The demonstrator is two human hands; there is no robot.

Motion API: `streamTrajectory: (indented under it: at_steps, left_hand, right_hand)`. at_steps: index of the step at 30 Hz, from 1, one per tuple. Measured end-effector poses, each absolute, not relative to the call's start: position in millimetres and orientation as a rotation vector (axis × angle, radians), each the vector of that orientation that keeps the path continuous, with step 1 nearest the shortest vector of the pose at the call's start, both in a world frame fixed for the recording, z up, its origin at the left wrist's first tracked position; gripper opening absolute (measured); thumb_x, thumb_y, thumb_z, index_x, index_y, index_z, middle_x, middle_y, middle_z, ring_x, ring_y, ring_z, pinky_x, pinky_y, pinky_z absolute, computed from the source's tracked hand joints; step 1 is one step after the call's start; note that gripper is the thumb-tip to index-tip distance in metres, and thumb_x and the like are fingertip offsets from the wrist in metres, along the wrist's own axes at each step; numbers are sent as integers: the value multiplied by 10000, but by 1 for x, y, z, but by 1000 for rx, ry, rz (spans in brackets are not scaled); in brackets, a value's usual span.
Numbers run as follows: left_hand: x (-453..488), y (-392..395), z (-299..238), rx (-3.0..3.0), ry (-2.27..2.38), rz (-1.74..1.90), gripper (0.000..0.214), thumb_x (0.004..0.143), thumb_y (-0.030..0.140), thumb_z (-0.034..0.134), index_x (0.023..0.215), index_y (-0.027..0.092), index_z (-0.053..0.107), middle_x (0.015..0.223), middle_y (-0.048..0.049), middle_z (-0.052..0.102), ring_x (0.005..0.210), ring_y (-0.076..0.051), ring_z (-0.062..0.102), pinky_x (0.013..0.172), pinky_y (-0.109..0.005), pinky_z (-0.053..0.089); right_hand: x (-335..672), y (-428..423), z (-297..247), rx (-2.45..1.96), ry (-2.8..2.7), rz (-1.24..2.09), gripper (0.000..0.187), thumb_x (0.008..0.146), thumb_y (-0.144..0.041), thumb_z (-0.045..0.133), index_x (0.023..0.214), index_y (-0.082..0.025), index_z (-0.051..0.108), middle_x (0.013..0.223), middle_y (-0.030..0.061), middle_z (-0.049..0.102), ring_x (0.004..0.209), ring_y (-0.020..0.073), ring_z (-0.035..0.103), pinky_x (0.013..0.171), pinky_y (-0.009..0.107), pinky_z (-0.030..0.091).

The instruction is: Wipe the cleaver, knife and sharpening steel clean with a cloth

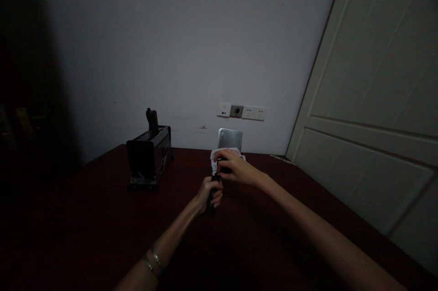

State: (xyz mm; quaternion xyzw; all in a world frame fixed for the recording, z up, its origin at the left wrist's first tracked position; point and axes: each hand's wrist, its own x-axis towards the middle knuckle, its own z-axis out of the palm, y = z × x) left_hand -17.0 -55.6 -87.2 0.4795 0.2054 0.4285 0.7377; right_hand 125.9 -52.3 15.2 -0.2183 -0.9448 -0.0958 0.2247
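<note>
A cleaver [230, 138] with a broad, shiny blade stands tilted upward in front of me. My left hand [209, 192] is wrapped round its black handle [211, 209], below the blade. A white cloth or tissue [215, 154] lies against the lower part of the blade. My right hand [232, 166] has its fingers bent over this white piece, near where blade and handle meet. Something dark shows beneath those fingers, too dim to make out. The lower blade is hidden behind the hand and the white piece.
On the dark red table [185, 163] to the left stands a knife block [147, 158] with black handles [152, 121] sticking up. Wall sockets [253, 113] sit on the wall behind. A pale panelled door [362, 140] borders the right side. The light is dim.
</note>
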Motion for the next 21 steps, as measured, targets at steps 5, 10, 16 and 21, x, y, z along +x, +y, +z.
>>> streamTrajectory:
  at_steps: [5, 10, 16, 21]
  left_hand:
    - [-15, -54, -92, 1047, 456, 970, 102, 585, 212, 503, 621, 178, 414, 337, 100, 319, 233, -48, 241, 251, -172, 266]
    - [-15, -52, -95, 1058, 472, 958, 104, 583, 209, 506, 612, 180, 410, 339, 96, 325, 231, -51, 246, 244, -174, 260]
    - [-16, -52, -93, 1063, 453, 952, 96, 594, 211, 505, 624, 177, 420, 340, 100, 319, 231, -51, 242, 245, -179, 267]
    - [-10, -54, -97, 1089, 498, 945, 147, 578, 219, 513, 571, 192, 369, 327, 98, 314, 222, -51, 247, 243, -181, 267]
  right_hand:
    - [121, -53, 12, -642, -2583, -288, 42, 774, -215, 600, 807, -190, 604, 1058, 70, 517, 1037, 210, 452, 882, 382, 359]
    - [119, -50, 6, -672, -2541, -294, 60, 781, -217, 594, 828, -178, 595, 1039, 74, 521, 1020, 210, 450, 876, 378, 358]
    - [126, -53, 18, -595, -2643, -245, 55, 732, -156, 624, 764, -180, 587, 1055, 61, 514, 1037, 199, 449, 895, 354, 339]
    - [109, -50, 3, -658, -2575, -399, 61, 764, -192, 602, 821, -171, 598, 1030, 83, 532, 1015, 223, 451, 867, 379, 337]
